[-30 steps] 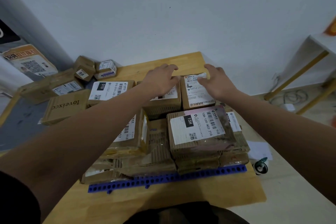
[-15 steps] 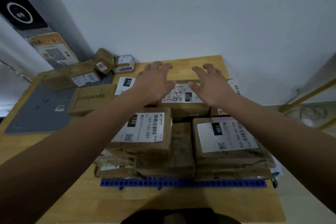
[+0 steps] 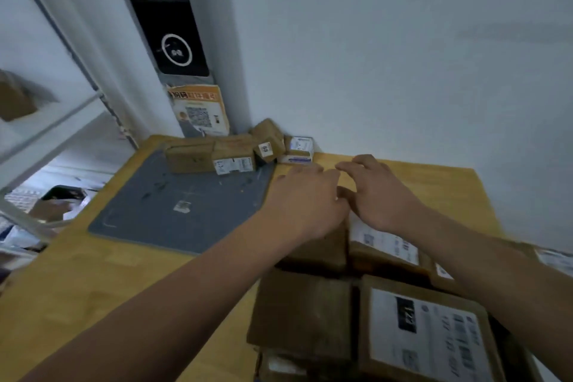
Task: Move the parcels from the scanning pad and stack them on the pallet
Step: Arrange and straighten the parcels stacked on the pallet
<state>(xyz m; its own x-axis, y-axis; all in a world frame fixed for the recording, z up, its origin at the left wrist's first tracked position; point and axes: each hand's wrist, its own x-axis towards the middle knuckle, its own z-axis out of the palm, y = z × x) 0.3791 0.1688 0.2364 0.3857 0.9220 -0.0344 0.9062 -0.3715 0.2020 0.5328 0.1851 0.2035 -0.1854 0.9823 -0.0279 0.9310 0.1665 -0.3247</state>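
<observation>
Wooden table [image 3: 77, 282] against a pale wall, grey scanning pad [image 3: 173, 208] on its left side.

Both hands are out over the table, empty, fingers loosely spread: the left hand [image 3: 305, 201] at the pad's right edge, the right hand [image 3: 376, 195] just beside it. Four parcels [image 3: 210, 155] sit along the pad's far edge by the wall. Stacked parcels [image 3: 424, 329] fill the lower right under the forearms.

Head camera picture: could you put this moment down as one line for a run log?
left hand: open, empty | right hand: open, empty | both above stacked parcels | remaining parcels at far edge of grey scanning pad
</observation>
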